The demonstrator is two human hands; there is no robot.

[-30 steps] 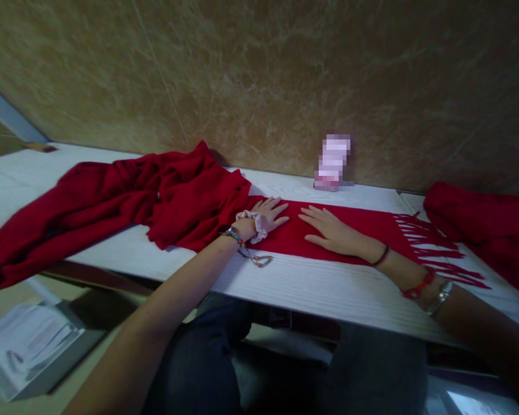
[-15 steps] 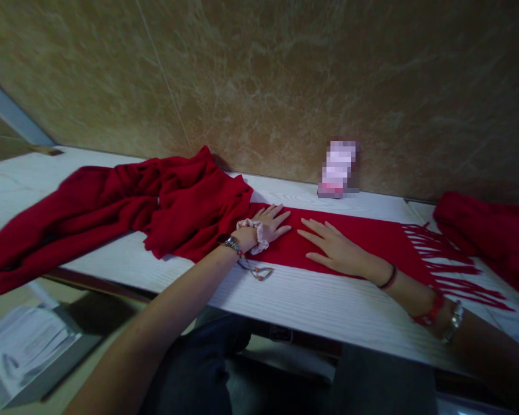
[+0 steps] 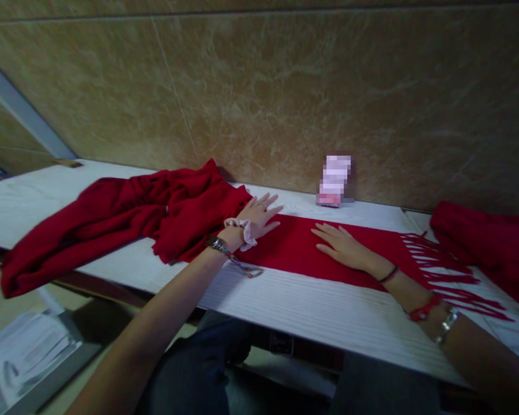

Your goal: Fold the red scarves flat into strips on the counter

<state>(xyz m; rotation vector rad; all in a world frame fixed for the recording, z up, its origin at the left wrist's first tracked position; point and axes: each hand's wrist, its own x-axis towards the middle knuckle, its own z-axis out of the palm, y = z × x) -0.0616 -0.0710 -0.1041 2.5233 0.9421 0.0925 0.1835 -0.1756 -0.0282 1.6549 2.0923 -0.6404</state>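
Note:
A red scarf [image 3: 298, 248] with a fringed right end lies across the white tabletop, its middle stretch flat. My left hand [image 3: 262, 218] is over the scarf near the bunched part, fingers spread, a scrunchie and bracelets round the wrist. Farther right, my right hand [image 3: 339, 245] rests on the flat stretch with its fingers extended. Neither hand grips the cloth. To the left of my left hand the red fabric is heaped in loose folds [image 3: 185, 202] and trails toward the table's front edge. The fringe [image 3: 445, 271] is spread out beyond my right wrist.
A phone-like upright object, blurred out [image 3: 335, 180], leans against the tiled wall [image 3: 259, 86]. More folded red cloth [image 3: 484, 236] lies at the right. Below the white table [image 3: 285, 300], at lower left, stands a box with papers or plastic [image 3: 30, 351].
My left hand has shifted a little left and up, its fingers spread wider. My right hand has moved slightly right along the scarf, widening the gap between them. The camera view has tilted up.

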